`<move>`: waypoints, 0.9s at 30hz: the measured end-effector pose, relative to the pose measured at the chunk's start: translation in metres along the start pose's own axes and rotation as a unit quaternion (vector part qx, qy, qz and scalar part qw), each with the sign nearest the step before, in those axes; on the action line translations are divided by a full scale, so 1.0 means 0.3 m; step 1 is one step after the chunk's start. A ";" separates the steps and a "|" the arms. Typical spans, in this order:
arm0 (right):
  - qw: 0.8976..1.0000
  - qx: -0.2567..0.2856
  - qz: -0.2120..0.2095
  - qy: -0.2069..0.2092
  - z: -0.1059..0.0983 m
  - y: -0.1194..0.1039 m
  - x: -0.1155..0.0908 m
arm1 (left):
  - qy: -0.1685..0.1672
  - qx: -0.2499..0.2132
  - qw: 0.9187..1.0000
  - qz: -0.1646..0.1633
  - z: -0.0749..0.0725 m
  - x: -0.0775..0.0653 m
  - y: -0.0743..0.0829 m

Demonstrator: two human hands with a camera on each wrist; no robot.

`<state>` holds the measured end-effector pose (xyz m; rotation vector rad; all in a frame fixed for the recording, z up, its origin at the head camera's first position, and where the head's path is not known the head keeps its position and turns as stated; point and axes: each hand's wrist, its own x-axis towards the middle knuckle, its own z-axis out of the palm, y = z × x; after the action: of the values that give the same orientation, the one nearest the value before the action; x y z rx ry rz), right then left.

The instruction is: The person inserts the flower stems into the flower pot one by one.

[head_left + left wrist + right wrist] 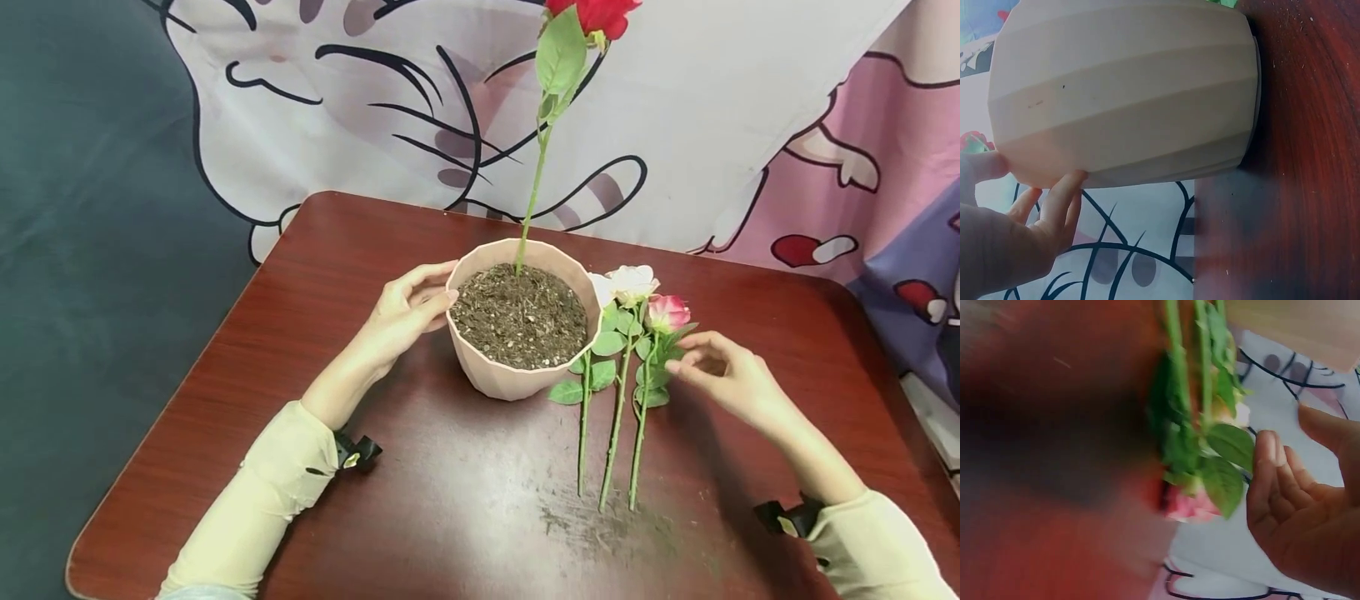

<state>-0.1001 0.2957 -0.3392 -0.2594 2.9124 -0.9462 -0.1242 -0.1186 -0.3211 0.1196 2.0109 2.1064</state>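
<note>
My left hand [401, 312] grips the rim of a pale pink flowerpot [498, 379], thumb at the edge and fingers against the outer wall. Dark soil [517, 325] fills the pot, and a red artificial rose [600, 17] stands upright in it near the far rim. To the right of the pot lie a pink-and-white rose [667, 313], a cream rose [632, 283] and a paler rose [602, 288] partly hidden by the pot. Beside the pink rose's leaves [1225, 481] is my right hand [1304, 512], thumb and fingers apart, holding nothing.
Everything stands on a reddish-brown table [360, 517] with rounded corners. Bits of spilled soil [600, 529] lie near the stem ends. A cartoon-printed cloth [690, 125] hangs behind the table's far edge.
</note>
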 end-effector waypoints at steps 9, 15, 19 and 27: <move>0.990 -0.027 0.061 -0.128 0.082 0.018 -0.063 | -0.009 -0.007 1.000 0.012 -0.006 0.021 0.005; 0.975 0.026 0.116 -0.190 0.124 -0.005 -0.066 | 0.001 -0.001 1.000 0.011 -0.013 0.026 0.003; 0.972 0.032 0.139 -0.188 0.145 -0.010 -0.074 | -0.001 0.000 1.000 0.011 -0.011 0.023 -0.006; 0.970 0.095 0.153 -0.164 0.189 0.009 -0.112 | -0.007 -0.001 1.000 0.005 -0.010 0.018 -0.020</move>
<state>-0.0608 0.2711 -0.3860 0.0435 2.4500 -1.0078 -0.1294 -0.1201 -0.3277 0.1450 2.0031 2.1084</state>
